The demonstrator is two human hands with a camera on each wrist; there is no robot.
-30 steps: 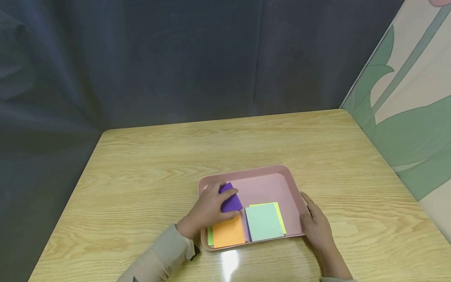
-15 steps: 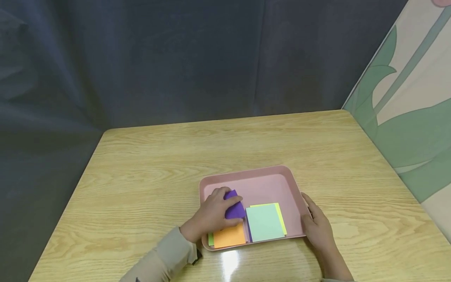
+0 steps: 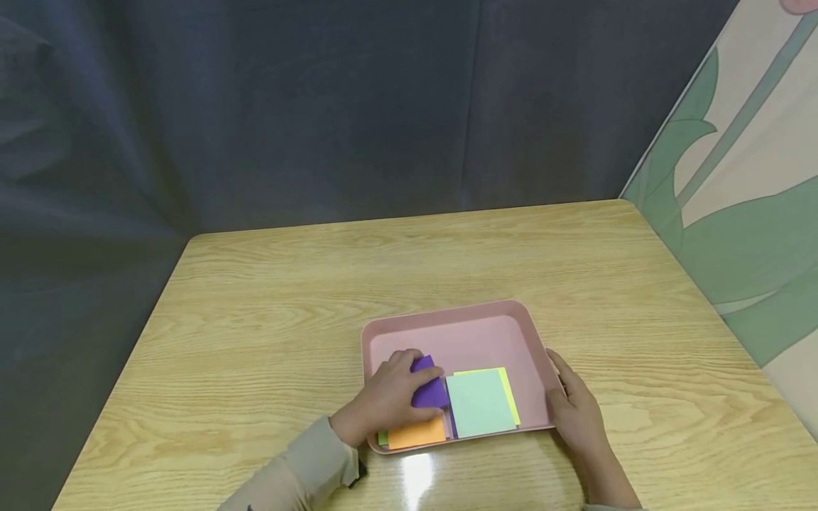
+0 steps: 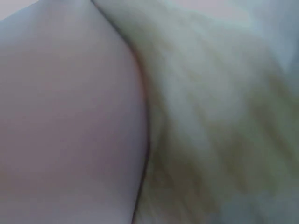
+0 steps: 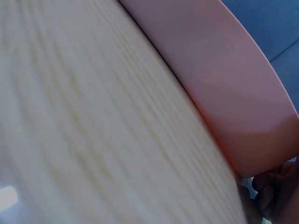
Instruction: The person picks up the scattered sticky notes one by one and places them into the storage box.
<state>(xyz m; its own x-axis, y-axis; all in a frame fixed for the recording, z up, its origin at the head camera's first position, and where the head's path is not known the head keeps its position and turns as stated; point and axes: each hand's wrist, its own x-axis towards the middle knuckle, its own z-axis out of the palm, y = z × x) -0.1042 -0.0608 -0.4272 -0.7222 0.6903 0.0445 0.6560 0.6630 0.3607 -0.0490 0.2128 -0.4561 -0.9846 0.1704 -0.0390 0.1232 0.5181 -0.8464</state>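
A pink rectangular tray [image 3: 473, 341] lies near the table's front, and its outer wall shows large in the right wrist view. Over its left part, my left hand [image 3: 393, 390] grips a purple pad of sticky notes [image 3: 429, 389] between thumb and fingers. Partly under that hand are an orange square note [image 3: 415, 434] and a bit of green paper [image 3: 383, 438]. A mint-green square note [image 3: 481, 403] lies right of them, over yellow [image 3: 508, 390] and dark purple edges. My right hand [image 3: 578, 411] holds the tray's right end, its fingertips [image 5: 265, 197] by the tray's corner.
The wooden table [image 3: 255, 319] spreads out around the tray. A dark cloth [image 3: 351, 106] hangs behind its far edge. On the right is a cream cloth with green leaf shapes [image 3: 748, 241]. The left wrist view is mostly blurred tray wall and wood.
My left hand has moved the purple pad a little toward the person and to the right, covering more of the orange note. My right hand and the tray stay almost still.
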